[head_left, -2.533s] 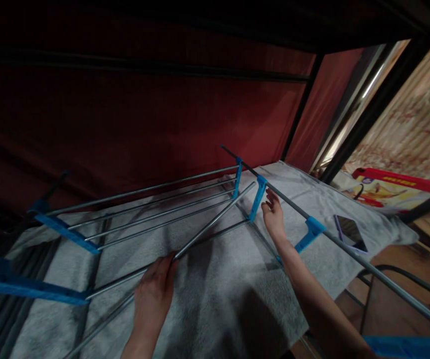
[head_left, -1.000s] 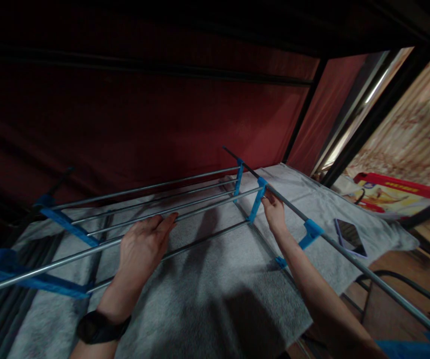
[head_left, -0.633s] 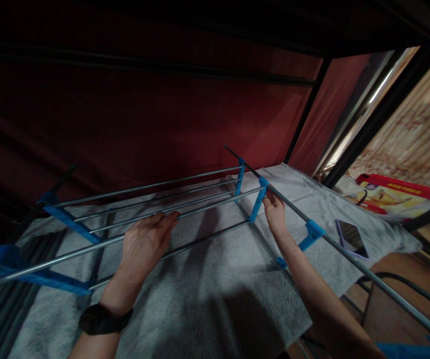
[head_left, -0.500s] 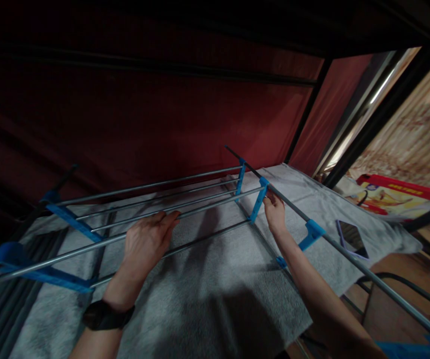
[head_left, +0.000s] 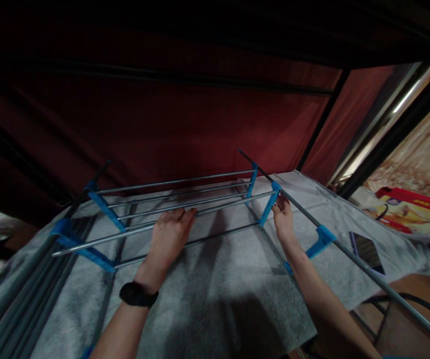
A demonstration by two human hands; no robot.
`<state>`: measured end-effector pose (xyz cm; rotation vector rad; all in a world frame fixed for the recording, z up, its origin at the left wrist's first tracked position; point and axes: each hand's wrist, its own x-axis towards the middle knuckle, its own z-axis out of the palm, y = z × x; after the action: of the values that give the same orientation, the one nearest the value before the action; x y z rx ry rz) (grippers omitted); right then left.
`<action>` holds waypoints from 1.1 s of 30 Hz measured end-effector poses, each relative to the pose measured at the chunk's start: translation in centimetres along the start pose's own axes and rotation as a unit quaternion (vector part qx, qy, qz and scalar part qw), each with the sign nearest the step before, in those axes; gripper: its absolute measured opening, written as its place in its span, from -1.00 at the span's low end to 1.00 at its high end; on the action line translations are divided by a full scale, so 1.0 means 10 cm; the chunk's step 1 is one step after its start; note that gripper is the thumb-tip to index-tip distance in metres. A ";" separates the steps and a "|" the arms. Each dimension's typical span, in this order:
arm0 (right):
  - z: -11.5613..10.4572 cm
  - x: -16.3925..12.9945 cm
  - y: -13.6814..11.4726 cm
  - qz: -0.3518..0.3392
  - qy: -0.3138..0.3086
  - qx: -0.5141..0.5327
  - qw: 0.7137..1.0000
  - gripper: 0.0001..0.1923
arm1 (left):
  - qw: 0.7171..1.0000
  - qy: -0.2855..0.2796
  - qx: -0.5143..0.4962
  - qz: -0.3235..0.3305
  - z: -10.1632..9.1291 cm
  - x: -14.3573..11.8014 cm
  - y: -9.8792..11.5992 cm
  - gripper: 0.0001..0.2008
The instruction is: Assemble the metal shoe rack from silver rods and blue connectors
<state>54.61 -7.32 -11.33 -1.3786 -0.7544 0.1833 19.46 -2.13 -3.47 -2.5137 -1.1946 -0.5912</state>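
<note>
Rod (head_left: 170,222) seating is the step in hand: my left hand (head_left: 170,238) lies spread over it, above the towel (head_left: 215,289), while my right hand (head_left: 284,223) pinches the bracket (head_left: 269,203). Next, I judge, its free end needs lining up with the left bracket (head_left: 84,249).

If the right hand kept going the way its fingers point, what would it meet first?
The right hand already looks to be at the blue bracket where the metal rod ends; depth is unclear, so contact is uncertain.
</note>
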 end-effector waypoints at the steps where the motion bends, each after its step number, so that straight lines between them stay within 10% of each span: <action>1: 0.00 -0.10 0.01 -0.006 0.000 -0.014 1.000 -0.39 | 1.000 -0.005 0.002 0.000 -0.01 -0.01 0.02 -0.66; 10: 0.11 -0.98 -0.51 -0.256 -0.188 -0.140 0.938 -0.50 | 0.998 -0.063 -0.005 -0.022 -0.14 0.00 0.12 -0.66; 23: 1.09 -0.76 -0.95 -0.471 -0.354 -0.321 0.742 -0.52 | 0.996 -0.083 -0.017 -0.023 -0.26 0.03 0.11 -0.72; 33: 1.09 -0.67 -1.02 -0.472 -0.395 -0.357 0.703 -0.56 | 0.986 -0.039 -0.048 -0.155 -0.91 0.52 -0.67 -0.63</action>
<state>40.18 -4.24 -4.35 -1.3964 -2.3712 -0.4247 14.96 1.54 7.50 -2.4650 -1.6427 -0.6412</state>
